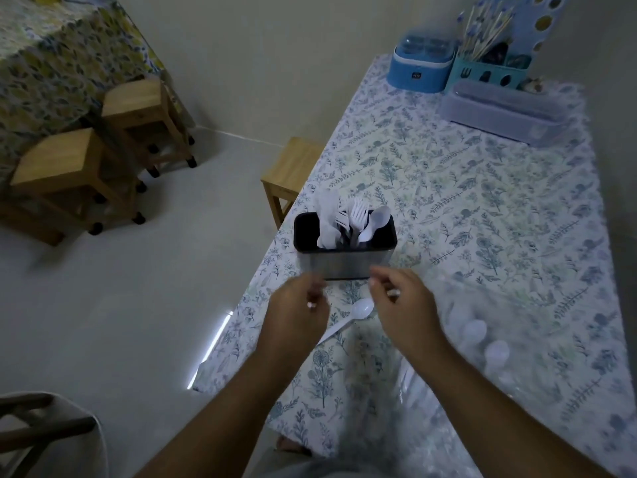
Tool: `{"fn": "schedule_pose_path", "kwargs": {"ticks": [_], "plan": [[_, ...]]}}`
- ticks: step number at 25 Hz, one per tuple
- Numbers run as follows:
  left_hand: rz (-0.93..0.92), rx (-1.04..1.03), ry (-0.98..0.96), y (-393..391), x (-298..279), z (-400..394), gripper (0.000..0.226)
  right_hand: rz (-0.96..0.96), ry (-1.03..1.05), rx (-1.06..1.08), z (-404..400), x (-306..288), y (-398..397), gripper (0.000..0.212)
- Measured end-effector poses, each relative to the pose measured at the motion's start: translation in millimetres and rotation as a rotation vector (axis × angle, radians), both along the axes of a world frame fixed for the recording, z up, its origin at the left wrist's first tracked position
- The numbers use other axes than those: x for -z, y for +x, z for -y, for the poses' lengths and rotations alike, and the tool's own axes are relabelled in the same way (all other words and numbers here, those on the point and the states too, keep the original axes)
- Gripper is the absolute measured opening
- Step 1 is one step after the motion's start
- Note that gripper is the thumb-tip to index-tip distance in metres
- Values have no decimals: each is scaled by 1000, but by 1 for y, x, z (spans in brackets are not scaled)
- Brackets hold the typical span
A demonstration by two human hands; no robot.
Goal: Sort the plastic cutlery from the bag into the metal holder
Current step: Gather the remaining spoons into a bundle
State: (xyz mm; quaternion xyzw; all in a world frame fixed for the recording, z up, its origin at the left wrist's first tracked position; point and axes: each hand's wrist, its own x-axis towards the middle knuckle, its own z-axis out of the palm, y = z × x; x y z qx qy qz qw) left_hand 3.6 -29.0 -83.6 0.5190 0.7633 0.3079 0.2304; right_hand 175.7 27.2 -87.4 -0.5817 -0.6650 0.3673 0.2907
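While blurred, both hands (348, 305) hover — brushed-metal holder (344, 262) beyond.

Two bare hands raised over a table (465, 188) covered with a leaf-patterned cloth. The left hand (296, 305) and right hand (401, 294) are both motion-blurred, fingers curled, just in front of a metal holder (344, 262); whether either grips anything cannot be told. The holder contains upright white knives (325, 219), forks (358, 210) and spoons (377, 219). One white spoon (355, 313) lies on the cloth between the hands. A clear plastic bag (482, 346) with more spoons lies to the right. Blue containers (418, 65) stand at the far end; wooden stools (138, 108) on the floor at left.
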Motion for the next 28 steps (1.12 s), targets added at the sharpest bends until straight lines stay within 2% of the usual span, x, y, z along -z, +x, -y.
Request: {"fn": "schedule_pose_path", "kwargs": {"ticks": [3, 5, 7, 9, 11, 12, 15, 16, 18, 21, 24, 26, 28], "plan": [[-77, -125, -317, -20, 65, 28, 21, -1, -199, -61, 33, 32, 7, 24], [-74, -171, -403, -27, 75, 33, 3, 17, -331, -65, 43, 46, 10, 23], [-14, -119, -386, -22, 71, 33, 12, -38, -469, -52, 49, 49, 12, 25], [87, 51, -301, -5, 58, 31, 12, -182, -600, 15, 52, 41, 8, 26], [140, 257, -264, 22, 46, 29, 21, -306, -648, 135, 52, 38, 7, 6], [126, 304, -227, 33, 46, 27, 23, -313, -647, 206, 52, 37, 9, 18], [-30, 217, -121, 46, 63, 12, 21, -426, -674, 421, 51, 44, 27, 15], [-96, 175, -148, 44, 69, 7, 22, -469, -706, 477, 51, 43, 33, 19], [-178, 129, -270, 38, 80, -1, 23, -537, -745, 542, 53, 40, 41, 10], [54, 117, -335, 50, 71, -1, 17, -574, -756, 504, 56, 43, 50, 16], [315, 242, -319, 81, 51, 10, 16, -566, -743, 449, 58, 47, 53, 37], [351, 364, -272, 99, 40, 15, 9, -563, -683, 485, 56, 45, 59, 26], [328, 376, -234, 107, 36, 7, 6, -560, -664, 566, 52, 44, 73, 13]]}}
